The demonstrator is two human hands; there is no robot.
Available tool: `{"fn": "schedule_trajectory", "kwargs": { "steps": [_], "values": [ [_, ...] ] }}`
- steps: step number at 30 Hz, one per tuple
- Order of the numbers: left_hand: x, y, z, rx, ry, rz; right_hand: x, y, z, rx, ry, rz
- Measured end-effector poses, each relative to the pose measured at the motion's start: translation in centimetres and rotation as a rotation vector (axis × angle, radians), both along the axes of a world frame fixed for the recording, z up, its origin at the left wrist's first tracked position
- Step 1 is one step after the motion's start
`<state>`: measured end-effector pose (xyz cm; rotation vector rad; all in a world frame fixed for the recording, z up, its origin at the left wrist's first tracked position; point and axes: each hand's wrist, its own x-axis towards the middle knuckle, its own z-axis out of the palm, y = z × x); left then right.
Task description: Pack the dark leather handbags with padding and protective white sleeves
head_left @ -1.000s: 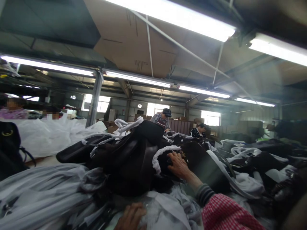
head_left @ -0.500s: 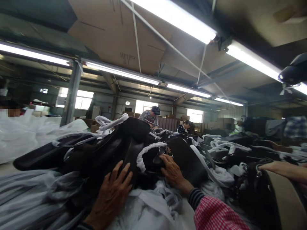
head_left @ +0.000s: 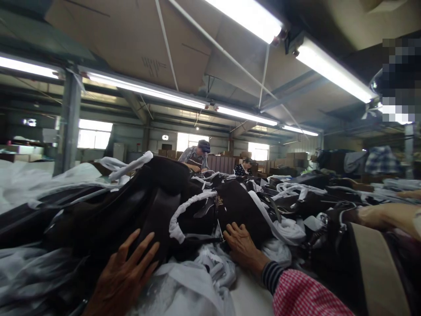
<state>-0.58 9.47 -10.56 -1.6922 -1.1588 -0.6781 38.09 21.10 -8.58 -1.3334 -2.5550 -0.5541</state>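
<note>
My left hand [head_left: 126,272] rests with its fingers spread on a black bag [head_left: 154,215] at the left. My right hand [head_left: 245,245] lies on the lower front of a second black bag [head_left: 235,206], its fingers slightly bent and laid against the panel. Just left of these fingertips is a thin shiny strip, too small to make out. A handle [head_left: 179,213] wrapped in white padding arches up from the second bag, near a small gold mark on its front. White wrapping [head_left: 190,285] lies crumpled between my hands.
More black bags with white-wrapped straps [head_left: 299,188] are heaped across the table. On the right, another person's arm [head_left: 388,215] reaches over a dark bag with a beige panel [head_left: 378,267]. Two people work behind the heap. White sheeting [head_left: 75,173] lies at left.
My right hand has moved down from beside the handle's base to the lower front of the bag. My left hand stays spread on the left bag. The view has swung slightly right.
</note>
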Motion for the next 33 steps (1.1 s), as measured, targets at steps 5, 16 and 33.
{"fn": "schedule_trajectory", "kwargs": {
  "steps": [5, 16, 33],
  "values": [
    [-0.1, -0.1, 0.1, 0.013, 0.018, 0.02, -0.3, -0.3, 1.4, 0.065, 0.013, 0.016],
    [0.2, -0.6, 0.5, -0.038, -0.004, 0.013, 6.5, 1.4, 14.6, 0.376, 0.596, -0.27],
    [0.6, -0.9, 0.9, -0.014, -0.035, -0.027, 7.5, -3.3, 26.1, 0.695, 1.222, -0.059]
  ]
}}
